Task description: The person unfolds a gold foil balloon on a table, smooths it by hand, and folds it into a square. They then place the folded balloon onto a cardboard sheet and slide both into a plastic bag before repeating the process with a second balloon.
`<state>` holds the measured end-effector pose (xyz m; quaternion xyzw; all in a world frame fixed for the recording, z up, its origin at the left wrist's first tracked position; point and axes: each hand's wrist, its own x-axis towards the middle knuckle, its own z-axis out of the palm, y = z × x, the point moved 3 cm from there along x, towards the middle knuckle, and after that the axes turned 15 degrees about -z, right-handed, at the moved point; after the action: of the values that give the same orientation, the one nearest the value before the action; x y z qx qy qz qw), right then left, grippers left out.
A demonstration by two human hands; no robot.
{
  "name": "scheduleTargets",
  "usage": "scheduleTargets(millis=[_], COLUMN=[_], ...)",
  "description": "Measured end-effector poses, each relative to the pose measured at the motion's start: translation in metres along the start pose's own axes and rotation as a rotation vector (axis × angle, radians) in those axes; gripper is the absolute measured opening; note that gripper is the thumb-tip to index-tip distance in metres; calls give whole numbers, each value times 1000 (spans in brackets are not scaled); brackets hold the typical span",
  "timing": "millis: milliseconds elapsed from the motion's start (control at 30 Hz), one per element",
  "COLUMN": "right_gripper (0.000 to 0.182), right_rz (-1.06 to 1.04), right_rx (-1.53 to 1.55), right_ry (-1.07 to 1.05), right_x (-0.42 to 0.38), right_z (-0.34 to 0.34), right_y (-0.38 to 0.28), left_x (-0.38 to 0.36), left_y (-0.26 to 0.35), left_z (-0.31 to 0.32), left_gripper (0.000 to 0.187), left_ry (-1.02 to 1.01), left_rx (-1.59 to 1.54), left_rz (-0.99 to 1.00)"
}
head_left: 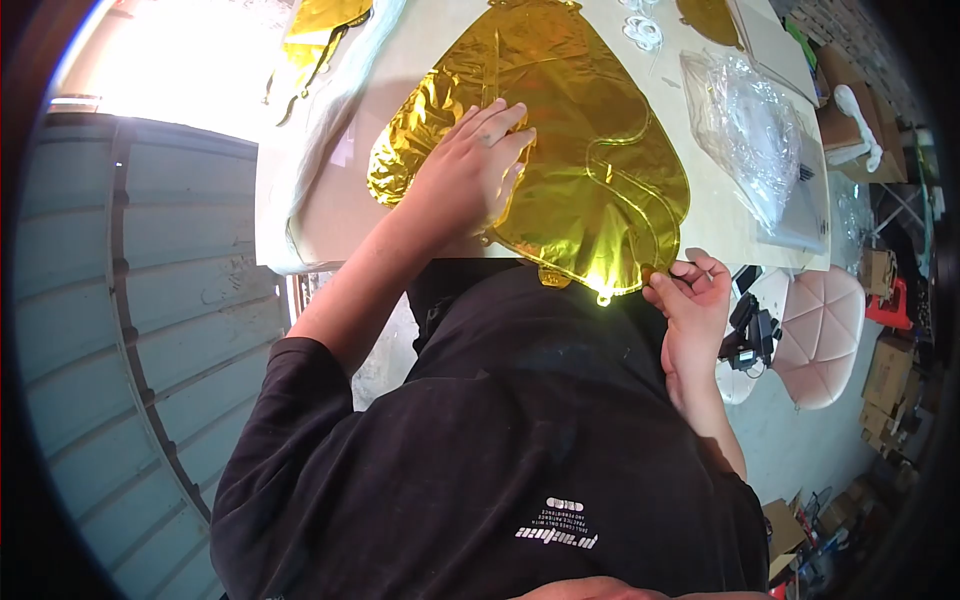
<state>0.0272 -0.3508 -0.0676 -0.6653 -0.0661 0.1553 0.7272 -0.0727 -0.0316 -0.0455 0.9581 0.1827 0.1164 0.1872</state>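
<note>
A shiny gold foil balloon (580, 120), flat and broad toward me, lies over the near edge of the white table. My left hand (482, 160) rests on its left half with fingers stretched out; part of the palm and thumb is hidden. At the balloon's lower right corner, my right hand (692, 290) pinches the foil rim between thumb and finger. A small gold tab (553, 277) pokes out below the near edge. Thin seam lines curve across the balloon's right side.
Clear plastic bags (750, 140) lie on the table's right side, near white string (643, 32). More gold foil (325, 35) and a pale translucent strip (330, 130) are at the left. A padded pink chair (820, 335) stands right of the table, with cardboard boxes (888, 385) beyond.
</note>
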Motion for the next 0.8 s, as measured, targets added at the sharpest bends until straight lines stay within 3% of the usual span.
scheduleTargets(millis=[500,800], right_gripper=[50,37], right_rz=[75,92], right_rx=[36,-47], right_ry=[-14,-176], right_x=[-5,-1], right_z=[6,14], right_y=[-3,-5], left_x=[6,4], left_y=[0,0], left_z=[1,3], left_gripper=[37,36], left_ry=[9,61], left_rx=[-12,-76], left_rz=[0,-19])
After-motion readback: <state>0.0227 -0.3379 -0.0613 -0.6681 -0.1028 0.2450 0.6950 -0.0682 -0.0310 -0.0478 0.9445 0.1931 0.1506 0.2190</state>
